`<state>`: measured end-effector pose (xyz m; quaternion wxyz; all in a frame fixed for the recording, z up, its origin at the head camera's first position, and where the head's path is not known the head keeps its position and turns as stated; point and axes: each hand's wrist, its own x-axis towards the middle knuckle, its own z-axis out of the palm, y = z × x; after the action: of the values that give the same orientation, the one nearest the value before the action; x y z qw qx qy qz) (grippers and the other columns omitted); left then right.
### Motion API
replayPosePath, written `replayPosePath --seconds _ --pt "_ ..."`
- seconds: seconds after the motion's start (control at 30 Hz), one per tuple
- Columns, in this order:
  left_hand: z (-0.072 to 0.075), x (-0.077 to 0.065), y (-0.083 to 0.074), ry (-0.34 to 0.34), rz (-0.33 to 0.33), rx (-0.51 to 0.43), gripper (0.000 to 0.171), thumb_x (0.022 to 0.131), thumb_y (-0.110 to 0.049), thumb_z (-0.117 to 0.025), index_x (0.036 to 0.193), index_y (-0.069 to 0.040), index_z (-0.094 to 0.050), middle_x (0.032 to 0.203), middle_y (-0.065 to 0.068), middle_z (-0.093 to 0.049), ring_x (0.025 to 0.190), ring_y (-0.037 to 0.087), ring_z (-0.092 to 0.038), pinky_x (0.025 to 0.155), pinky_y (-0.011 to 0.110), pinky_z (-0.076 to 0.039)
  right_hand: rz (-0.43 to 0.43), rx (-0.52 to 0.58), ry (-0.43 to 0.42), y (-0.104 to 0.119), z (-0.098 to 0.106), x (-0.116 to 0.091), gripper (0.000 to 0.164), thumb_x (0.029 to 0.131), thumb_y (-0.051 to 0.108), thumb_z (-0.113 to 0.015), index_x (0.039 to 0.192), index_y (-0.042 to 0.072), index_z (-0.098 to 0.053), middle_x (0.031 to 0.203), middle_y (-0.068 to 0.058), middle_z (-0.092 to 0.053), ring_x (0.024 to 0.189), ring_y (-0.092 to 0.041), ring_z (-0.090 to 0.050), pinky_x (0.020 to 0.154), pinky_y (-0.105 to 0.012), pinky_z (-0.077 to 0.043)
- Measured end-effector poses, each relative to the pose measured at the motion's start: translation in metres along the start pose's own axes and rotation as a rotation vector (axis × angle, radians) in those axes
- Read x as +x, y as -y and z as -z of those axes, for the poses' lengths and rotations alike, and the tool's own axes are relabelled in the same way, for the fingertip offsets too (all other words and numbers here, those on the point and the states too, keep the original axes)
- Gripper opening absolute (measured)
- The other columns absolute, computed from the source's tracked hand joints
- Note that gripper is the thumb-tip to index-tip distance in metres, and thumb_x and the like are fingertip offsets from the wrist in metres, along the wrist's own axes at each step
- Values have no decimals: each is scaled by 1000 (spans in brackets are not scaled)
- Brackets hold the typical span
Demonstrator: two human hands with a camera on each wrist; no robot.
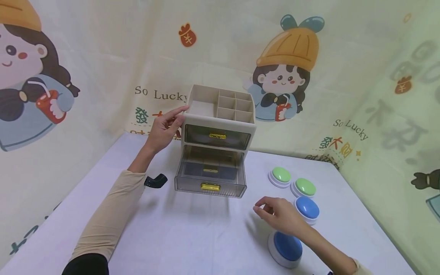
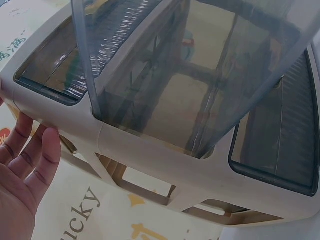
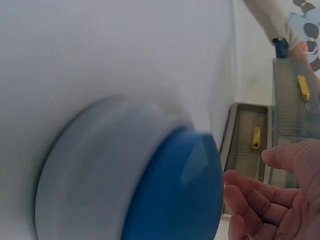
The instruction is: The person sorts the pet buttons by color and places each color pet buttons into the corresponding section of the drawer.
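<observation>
A cream drawer organizer (image 1: 220, 119) stands at the middle back of the table, with a compartmented top and smoky see-through drawers. My left hand (image 1: 164, 128) holds its upper left edge, index finger along the rim and thumb near the front corner. In the left wrist view, bent fingers (image 2: 49, 150) touch the side wall. The middle drawer (image 1: 183, 187), with a gold handle, is pulled out; the top drawer (image 1: 196, 135) is closed. To the front right, my right hand (image 1: 283, 215) hovers with loosely bent fingers and nothing in it, apart from the drawer.
Right of the organizer are two green push buttons (image 1: 281, 175) and two blue ones; the nearer blue button (image 1: 288, 247) lies just below the right hand. A black curved piece (image 1: 156, 181) shows beside the left forearm. Printed cloth (image 1: 220, 53) hangs behind the table.
</observation>
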<state>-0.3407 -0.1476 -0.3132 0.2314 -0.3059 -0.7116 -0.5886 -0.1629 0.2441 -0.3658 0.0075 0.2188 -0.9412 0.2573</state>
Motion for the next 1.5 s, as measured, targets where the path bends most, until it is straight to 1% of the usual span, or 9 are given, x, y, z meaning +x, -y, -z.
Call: replayPosePath --seconds 0.17,0.37,0.47,0.63,0.83,1.0,1.23,1.37,1.5 --pt "0 0 -2 -1 5 -3 39 105 -12 -58 144 -16 -61 103 -1 -67 79 19 -60 61 27 -56 11 -18 33 -5 5 2 17 98 30 -70 102 14 -75 65 16 -57 57 1 -48 52 -21 -43" --pt "0 0 -2 0 13 1 39 105 -13 -58 144 -17 -61 121 9 -68 81 19 -60 62 28 -56 3 -38 19 -14 10 4 16 98 27 -70 100 13 -76 64 15 -57 57 1 -48 51 -22 -43" --pt "0 0 -2 1 12 0 40 105 -13 -58 144 -16 -61 121 11 -68 81 19 -60 62 28 -56 -6 -28 1 -22 14 6 15 97 24 -70 99 11 -76 64 9 -61 56 1 -50 50 -22 -43" --pt "0 0 -2 2 13 4 40 105 -13 -58 145 -16 -60 131 11 -66 83 18 -60 63 28 -56 -29 6 -6 -36 22 8 17 98 21 -70 101 5 -75 68 1 -66 58 -1 -51 50 -22 -42" --pt "0 0 -2 0 18 7 40 105 -14 -58 145 -17 -60 130 12 -67 83 18 -61 63 28 -56 -89 -23 -6 -45 30 7 18 99 19 -68 101 3 -74 69 0 -67 58 -4 -50 51 -24 -43" --pt "0 0 -2 0 21 6 40 105 -14 -58 145 -17 -60 136 11 -65 84 18 -61 64 28 -57 -120 -55 -12 -56 38 5 21 100 23 -67 104 4 -74 72 1 -69 63 -5 -56 57 -25 -47" --pt "-1 -1 -1 -5 16 4 40 105 -14 -58 145 -17 -60 133 12 -66 84 17 -62 64 28 -57 -133 -60 -75 -75 50 -3 22 101 24 -65 106 4 -74 74 2 -72 70 -8 -65 66 -26 -52" --pt "-1 -1 -3 -5 16 -2 40 105 -14 -58 145 -16 -60 133 13 -66 84 17 -62 64 26 -56 -152 -36 -141 -83 55 -12 23 101 23 -66 110 3 -74 77 2 -73 73 -10 -70 70 -27 -55" --pt "-1 -1 -4 -3 18 -5 40 105 -14 -58 145 -15 -60 136 13 -64 83 17 -62 63 24 -55 -148 -30 -220 -87 59 -21 24 102 24 -65 112 4 -73 81 1 -75 73 -10 -71 69 -25 -56"
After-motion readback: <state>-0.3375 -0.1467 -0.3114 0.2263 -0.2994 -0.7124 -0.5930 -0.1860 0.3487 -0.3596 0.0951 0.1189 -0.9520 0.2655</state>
